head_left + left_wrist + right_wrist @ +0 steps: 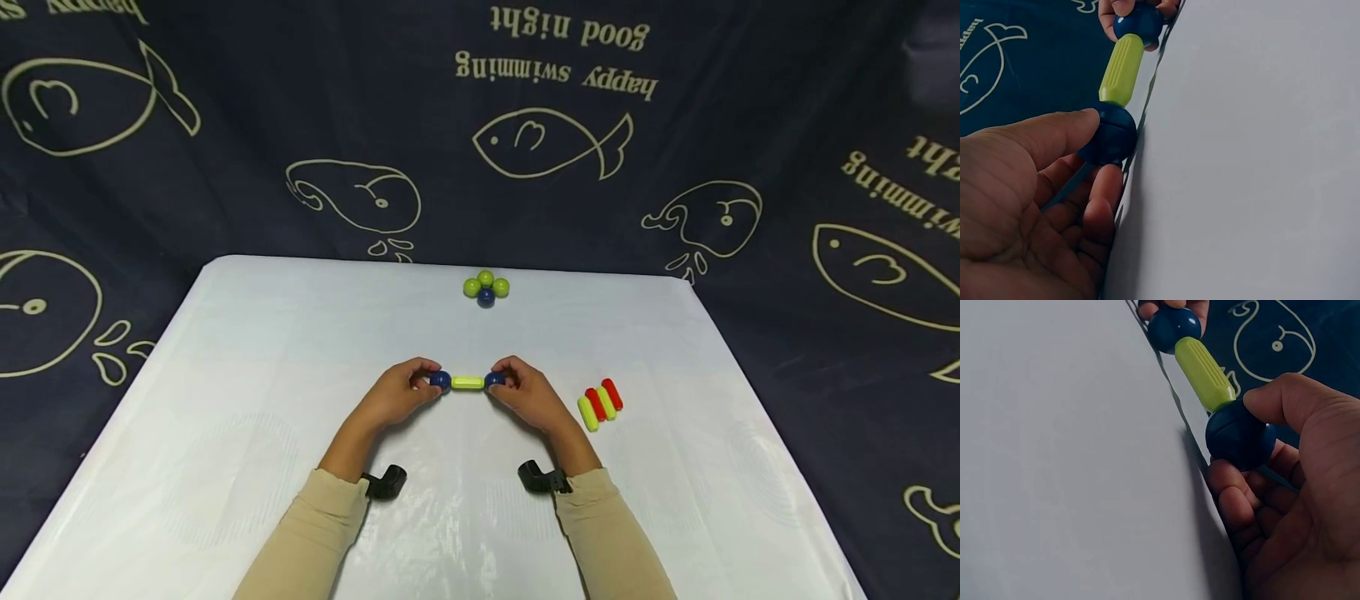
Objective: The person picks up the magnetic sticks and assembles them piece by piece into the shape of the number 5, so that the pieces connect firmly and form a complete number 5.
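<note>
A yellow-green ridged rod (468, 382) lies level between two dark blue balls, one at each end. My left hand (398, 392) pinches the left blue ball (1109, 134) between thumb and fingers. On the other side, the right blue ball (1239, 436) is pinched the same way by my right hand (531, 395). Both balls meet the rod's ends, so the three pieces form a straight bar running left to right in the head view. Each wrist view shows the near ball large, with the opposite hand's fingertips on the far one.
Several short red and yellow-green rods (601, 405) lie side by side to the right of my right hand. Farther back, three green balls (485, 278) and a dark blue ball (486, 297) sit clustered on the white table (337, 325). A dark fish-printed cloth (435, 125) hangs behind.
</note>
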Demonstrator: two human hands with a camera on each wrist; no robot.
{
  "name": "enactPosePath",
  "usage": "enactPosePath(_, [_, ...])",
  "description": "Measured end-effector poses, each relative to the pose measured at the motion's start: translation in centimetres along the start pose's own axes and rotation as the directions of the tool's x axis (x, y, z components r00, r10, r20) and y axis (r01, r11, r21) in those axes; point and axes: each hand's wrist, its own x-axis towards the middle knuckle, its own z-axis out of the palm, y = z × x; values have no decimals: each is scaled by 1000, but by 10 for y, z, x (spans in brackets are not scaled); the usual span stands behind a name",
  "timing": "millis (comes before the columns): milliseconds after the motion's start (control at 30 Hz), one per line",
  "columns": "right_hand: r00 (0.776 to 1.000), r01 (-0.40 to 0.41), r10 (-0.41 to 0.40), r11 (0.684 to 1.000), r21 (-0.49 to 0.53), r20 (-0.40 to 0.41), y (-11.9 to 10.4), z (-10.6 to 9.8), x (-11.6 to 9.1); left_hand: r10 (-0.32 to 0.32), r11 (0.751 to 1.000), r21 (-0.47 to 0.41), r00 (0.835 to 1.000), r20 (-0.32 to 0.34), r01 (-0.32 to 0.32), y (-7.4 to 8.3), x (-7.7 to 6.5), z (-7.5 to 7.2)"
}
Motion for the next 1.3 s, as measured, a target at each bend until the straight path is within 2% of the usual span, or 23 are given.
enactPosePath(233, [1000,7,-7,1000,5,-26,0,0,-1,29,999,25,999,-30,-28,-4,0,3])
enactPosePath(467, [999,-10,9,1000,-15,-35,-2,-3,1,-9,999,32,998,-64,11,-5,-2,5])
enactPosePath(700, [999,-17,14,998,-66,-51,-11,-24,-3,-16,999,27,997,-72,18,-6,0,4])
enactPosePath(833, [997,-17,6,989,-149,-74,-17,-40,-12,-19,999,27,997,-80,22,-5,1,4])
enactPosePath(1033, [994,28,-53,967,-251,-92,-20,-65,-34,-22,1000,-13,995,-93,20,-4,0,4])
enactPosePath(1133, [993,49,-78,951,-304,-85,-20,-77,-47,-19,999,-36,996,-85,16,-4,0,5])
enactPosePath(1300, [992,36,-82,916,-401,-98,-14,-95,-69,-4,1000,-19,997,-79,2,-4,-1,6])
